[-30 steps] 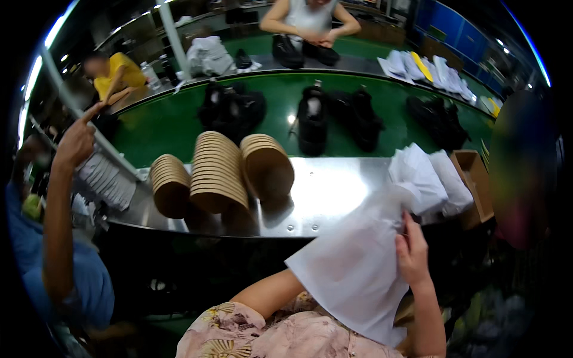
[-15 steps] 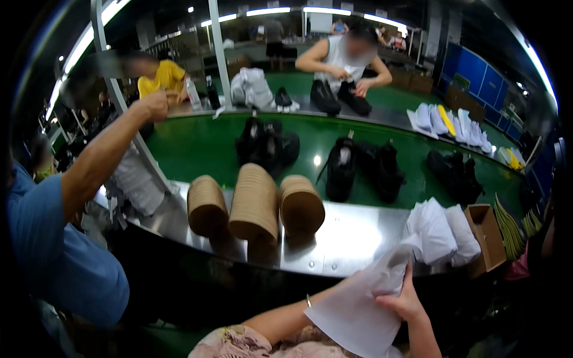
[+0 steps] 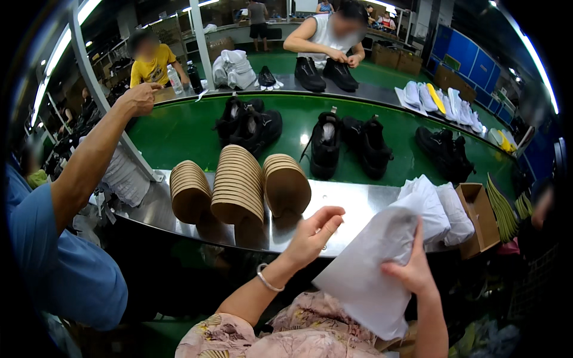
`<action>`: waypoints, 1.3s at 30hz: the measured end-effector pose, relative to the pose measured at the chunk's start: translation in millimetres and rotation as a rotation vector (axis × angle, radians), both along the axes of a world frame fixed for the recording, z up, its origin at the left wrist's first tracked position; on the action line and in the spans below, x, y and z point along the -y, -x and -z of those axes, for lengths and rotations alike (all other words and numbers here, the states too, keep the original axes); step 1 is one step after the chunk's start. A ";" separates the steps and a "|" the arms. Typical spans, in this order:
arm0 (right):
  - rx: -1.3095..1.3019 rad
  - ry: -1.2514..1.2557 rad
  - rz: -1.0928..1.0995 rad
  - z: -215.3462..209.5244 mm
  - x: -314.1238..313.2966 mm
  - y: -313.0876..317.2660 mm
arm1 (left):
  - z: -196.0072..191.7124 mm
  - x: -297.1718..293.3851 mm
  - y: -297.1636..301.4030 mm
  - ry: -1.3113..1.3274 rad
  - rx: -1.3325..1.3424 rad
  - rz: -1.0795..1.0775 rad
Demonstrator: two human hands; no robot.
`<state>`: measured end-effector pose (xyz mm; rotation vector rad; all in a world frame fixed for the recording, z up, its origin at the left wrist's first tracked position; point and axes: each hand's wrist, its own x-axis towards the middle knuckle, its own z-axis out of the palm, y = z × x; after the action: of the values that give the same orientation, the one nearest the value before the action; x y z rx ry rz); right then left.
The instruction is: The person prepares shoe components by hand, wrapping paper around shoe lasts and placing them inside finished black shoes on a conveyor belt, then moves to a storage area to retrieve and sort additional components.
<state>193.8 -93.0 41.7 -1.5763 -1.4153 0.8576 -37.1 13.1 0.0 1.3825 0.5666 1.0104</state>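
Observation:
My right hand [image 3: 413,271] grips a large white sheet of tissue paper [image 3: 367,271], thumb on the near face and fingers behind its right edge. The sheet hangs slanting in front of my body. A darker patch shows near its top; whether anything lies inside I cannot tell. Left of the paper, my left hand [image 3: 311,236] is raised at the front edge of the metal bench [image 3: 352,209], fingers stretched out and holding nothing. Just beyond the sheet, white paper bundles [image 3: 427,206] sit on the bench. Three stacks of brown insole-shaped pieces [image 3: 239,185] stand left of my left hand.
Black shoes [image 3: 325,146] stand on the green conveyor [image 3: 292,125] behind the bench. An open cardboard box [image 3: 477,218] is at the right. A blue-sleeved person's arm [image 3: 89,161] reaches in from the left. Across the belt, a person in white [image 3: 334,42] handles black shoes.
My left hand, hidden behind the paper before, has come out to its left and is free of it. The right hand still holds the sheet. The blue-sleeved person's arm stays outstretched.

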 end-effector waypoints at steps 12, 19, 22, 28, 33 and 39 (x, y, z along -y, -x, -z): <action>0.671 0.009 -0.214 -0.3 19.4 44.3 | -4.9 2.6 -59.0 -0.071 -0.135 -0.160; 0.642 -0.150 -0.043 -8.1 -5.1 39.8 | 14.0 -9.5 -40.1 -0.239 0.011 -0.662; 0.640 -0.264 0.370 -32.1 -12.5 21.4 | -24.5 48.9 -21.8 -0.532 -0.076 -0.623; 0.757 -0.518 0.222 2.7 -31.6 74.6 | -0.8 41.9 -61.8 0.049 0.226 0.000; -0.565 -0.276 -0.098 0.9 -22.9 40.2 | 9.9 20.2 -57.4 0.468 0.377 0.062; -0.865 -0.141 0.174 37.1 -29.8 48.2 | 30.2 8.8 -46.5 0.756 0.546 0.398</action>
<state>145.6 -63.2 4.6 -0.9924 -0.6840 1.1148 9.4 4.2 -30.3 0.4809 0.2019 0.6896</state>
